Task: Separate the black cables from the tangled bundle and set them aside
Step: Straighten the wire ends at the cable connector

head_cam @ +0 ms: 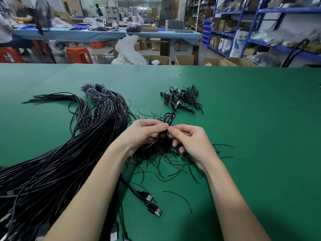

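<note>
I take the small heap of coiled black cables (182,100) on the green mat (260,119) as my landmark. Right of that heap the mat lies bare to its edge, wide room for my right hand (189,141). Left of it, a thick sheaf of long black cables (73,153) blocks the way. Nearer me than the heap, a tangle of thin black wire offcuts (165,159) spreads under both hands, my left hand (144,134) included. Nearer still lie two black USB plugs (152,204).
</note>
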The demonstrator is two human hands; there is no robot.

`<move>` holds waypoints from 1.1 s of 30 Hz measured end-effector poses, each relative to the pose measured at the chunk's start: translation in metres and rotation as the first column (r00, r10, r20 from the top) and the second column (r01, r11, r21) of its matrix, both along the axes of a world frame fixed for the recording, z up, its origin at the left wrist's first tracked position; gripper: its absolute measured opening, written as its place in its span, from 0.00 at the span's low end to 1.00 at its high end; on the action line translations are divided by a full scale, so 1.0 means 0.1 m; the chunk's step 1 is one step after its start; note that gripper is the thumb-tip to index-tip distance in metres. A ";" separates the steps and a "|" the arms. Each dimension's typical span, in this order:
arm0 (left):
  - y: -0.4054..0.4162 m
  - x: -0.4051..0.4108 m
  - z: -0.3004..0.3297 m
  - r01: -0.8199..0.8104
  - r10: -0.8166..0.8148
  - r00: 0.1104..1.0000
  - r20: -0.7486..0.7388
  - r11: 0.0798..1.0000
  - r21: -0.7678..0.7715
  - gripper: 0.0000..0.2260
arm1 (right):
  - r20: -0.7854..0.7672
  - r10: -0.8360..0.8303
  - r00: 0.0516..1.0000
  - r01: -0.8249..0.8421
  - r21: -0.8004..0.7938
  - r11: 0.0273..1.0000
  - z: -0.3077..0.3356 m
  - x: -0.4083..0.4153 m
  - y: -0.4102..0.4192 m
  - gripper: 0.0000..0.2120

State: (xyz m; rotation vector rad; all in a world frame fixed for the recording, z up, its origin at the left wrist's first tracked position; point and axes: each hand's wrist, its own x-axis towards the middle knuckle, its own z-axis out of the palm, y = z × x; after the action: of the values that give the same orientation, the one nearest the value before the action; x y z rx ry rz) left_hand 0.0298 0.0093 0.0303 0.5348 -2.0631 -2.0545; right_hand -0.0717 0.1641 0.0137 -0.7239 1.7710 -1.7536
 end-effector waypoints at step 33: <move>-0.02 -0.03 -0.02 -0.059 0.061 0.995 0.084 0.998 -0.030 0.18 | -0.870 -0.142 0.472 0.306 0.010 0.952 -0.08 0.01 0.04 0.10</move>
State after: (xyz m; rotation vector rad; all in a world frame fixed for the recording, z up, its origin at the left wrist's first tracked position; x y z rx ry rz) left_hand 0.0270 0.0072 0.0282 0.6823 -2.0922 -1.9997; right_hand -0.0707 0.1682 0.0059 -1.5572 2.7481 -1.4155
